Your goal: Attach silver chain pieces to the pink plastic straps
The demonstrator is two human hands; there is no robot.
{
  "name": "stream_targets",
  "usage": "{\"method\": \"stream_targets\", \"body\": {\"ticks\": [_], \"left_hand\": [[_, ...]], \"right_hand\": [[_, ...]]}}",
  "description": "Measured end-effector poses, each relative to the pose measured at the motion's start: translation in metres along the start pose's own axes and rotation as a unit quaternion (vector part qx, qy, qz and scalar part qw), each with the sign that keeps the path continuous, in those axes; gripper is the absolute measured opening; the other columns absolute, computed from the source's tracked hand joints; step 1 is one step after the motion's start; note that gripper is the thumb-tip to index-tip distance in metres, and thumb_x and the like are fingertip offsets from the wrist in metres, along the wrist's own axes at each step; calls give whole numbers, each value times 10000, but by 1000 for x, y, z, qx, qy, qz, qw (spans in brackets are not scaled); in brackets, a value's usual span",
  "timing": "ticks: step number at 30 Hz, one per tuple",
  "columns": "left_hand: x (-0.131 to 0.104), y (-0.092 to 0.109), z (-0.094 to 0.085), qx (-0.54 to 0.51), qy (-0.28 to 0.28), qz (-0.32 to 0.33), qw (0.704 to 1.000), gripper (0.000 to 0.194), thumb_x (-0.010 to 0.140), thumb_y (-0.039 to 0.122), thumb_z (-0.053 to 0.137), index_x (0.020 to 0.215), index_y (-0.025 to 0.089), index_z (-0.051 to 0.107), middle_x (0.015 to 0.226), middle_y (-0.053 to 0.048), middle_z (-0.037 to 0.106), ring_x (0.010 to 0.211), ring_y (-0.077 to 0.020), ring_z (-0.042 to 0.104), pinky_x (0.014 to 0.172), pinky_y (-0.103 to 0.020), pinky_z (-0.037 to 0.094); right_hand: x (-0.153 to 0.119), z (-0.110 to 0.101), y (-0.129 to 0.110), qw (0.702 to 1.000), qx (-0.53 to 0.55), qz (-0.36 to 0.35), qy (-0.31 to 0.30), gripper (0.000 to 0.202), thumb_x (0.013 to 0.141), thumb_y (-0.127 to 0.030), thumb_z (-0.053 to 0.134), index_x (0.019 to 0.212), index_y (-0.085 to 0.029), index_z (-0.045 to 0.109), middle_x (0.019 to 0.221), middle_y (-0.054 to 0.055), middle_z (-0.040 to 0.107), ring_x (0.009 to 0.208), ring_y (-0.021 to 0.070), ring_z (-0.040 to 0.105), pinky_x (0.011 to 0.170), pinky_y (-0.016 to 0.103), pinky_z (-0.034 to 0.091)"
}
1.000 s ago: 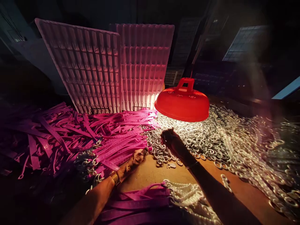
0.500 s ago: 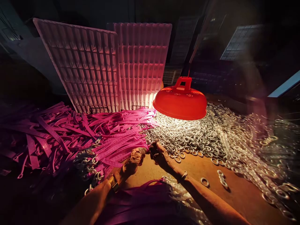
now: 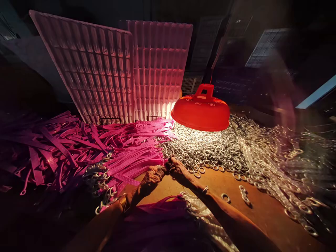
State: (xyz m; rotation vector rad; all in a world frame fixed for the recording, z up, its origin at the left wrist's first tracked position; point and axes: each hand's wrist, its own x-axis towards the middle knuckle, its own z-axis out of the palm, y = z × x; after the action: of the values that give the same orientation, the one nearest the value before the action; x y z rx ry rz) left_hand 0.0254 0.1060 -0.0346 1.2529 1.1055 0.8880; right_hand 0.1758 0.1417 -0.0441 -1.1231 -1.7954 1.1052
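1. The left hand (image 3: pixel 153 175) and right hand (image 3: pixel 180 168) meet at the edge of the pink straps (image 3: pixel 126 154).
2. Their fingers pinch together on a small piece; what it is I cannot tell.
3. Metal rings (image 3: pixel 215 150) lie heaped on the counter (image 3: pixel 262 213) under the red lamp (image 3: pixel 201 112).

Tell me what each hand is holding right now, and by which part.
Both hands meet at the edge of the ring pile. The left hand pinches a purple strap's near end; what the right hand grips is too small to tell.
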Motion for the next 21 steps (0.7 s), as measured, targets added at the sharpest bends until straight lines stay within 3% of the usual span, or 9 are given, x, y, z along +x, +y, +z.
{"method": "stream_targets", "body": {"ticks": [4, 8, 11, 14, 16, 18, 21], "left_hand": [[-3, 13, -1, -27, -32, -31, 999, 276, 677, 410, 507, 693, 141, 567, 545, -4, 499, 442, -78, 355, 421, -229, 223], [-9, 42, -8, -90, 9, -138, 986, 242, 651, 393, 557, 599, 162, 506, 379, 90, 298, 338, -32, 171, 377, -225, 88], [-22, 65, -11, -75, -26, -178, 981, 236, 641, 376, 596, 568, 170, 505, 348, 101, 270, 324, -31, 148, 371, -240, 65], [-42, 76, -9, -26, -88, -190, 977, 237, 662, 360, 613, 583, 140, 574, 380, 78, 335, 355, -38, 211, 382, -238, 97], [-58, 75, -4, -21, -124, -179, 976, 275, 677, 355, 636, 545, 125, 565, 415, 72, 337, 404, -40, 240, 404, -228, 136], [-76, 69, 4, -43, -151, -160, 975, 350, 707, 382, 641, 507, 115, 536, 447, 65, 343, 448, -41, 269, 433, -214, 192], [-100, 58, 17, -110, -154, -150, 970, 351, 713, 407, 665, 572, 93, 595, 536, 23, 478, 530, -69, 407, 514, -212, 327]], "right_hand": [[5, -12, -18, 996, -49, -65, -36, 227, 858, -328, 384, 679, -193, 416, 598, -20, 485, 519, 85, 406, 494, 207, 363], [-5, -24, -48, 978, -104, -71, -167, 179, 880, -345, 430, 857, -183, 500, 630, -20, 566, 459, 63, 459, 435, 172, 347], [-34, -28, -63, 967, -159, -92, -177, 225, 874, -335, 471, 1041, -186, 493, 621, -16, 577, 444, 73, 455, 418, 179, 322], [-78, -30, -72, 963, -191, -115, -151, 392, 852, -324, 523, 1203, -174, 434, 757, 50, 624, 604, 130, 525, 527, 223, 395], [-108, -31, -76, 961, -207, -115, -143, 538, 836, -334, 555, 1305, -169, 348, 910, 101, 629, 761, 182, 562, 618, 260, 439], [-131, -31, -80, 962, -212, -101, -142, 559, 853, -335, 529, 1337, -165, 306, 980, 121, 617, 836, 206, 567, 676, 288, 457], [-150, -23, -81, 967, -192, -68, -155, 403, 905, -311, 424, 1277, -172, 362, 858, 78, 625, 712, 165, 557, 617, 260, 450]]}}
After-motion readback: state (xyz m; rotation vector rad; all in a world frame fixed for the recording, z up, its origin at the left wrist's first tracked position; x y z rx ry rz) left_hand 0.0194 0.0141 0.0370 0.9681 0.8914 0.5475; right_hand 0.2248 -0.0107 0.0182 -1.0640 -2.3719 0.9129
